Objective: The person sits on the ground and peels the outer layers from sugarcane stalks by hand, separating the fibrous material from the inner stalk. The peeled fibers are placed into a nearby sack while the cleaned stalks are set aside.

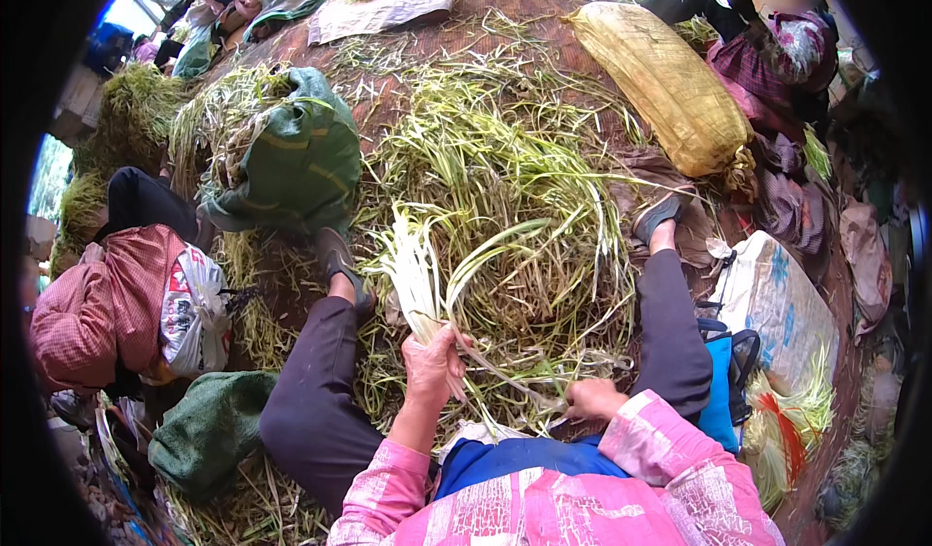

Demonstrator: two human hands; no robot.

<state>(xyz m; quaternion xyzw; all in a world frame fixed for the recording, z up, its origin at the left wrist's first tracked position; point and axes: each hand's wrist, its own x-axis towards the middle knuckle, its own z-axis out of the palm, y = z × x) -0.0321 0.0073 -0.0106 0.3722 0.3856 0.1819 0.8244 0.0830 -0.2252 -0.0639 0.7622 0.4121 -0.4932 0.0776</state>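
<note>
My left hand [435,362] grips a bunch of pale leafy stalks [413,277], white toward the hand and yellow-green at the far tips. One longer stalk [502,374] bends out of the bunch and slants down to my right hand [595,400]. The fingers of that hand are curled at the stalk's end; their pinch is partly hidden. Beneath and beyond both hands, between my legs, spreads a large heap of loose green leaves and straw-coloured stalks [502,182].
A stuffed yellow sack [659,87] lies far right, by a seated person [779,58]. At left, another person [109,306] sits near a green sack [306,153]. A white sack [779,306] and a red-tied bundle of stalks [783,429] are at my right.
</note>
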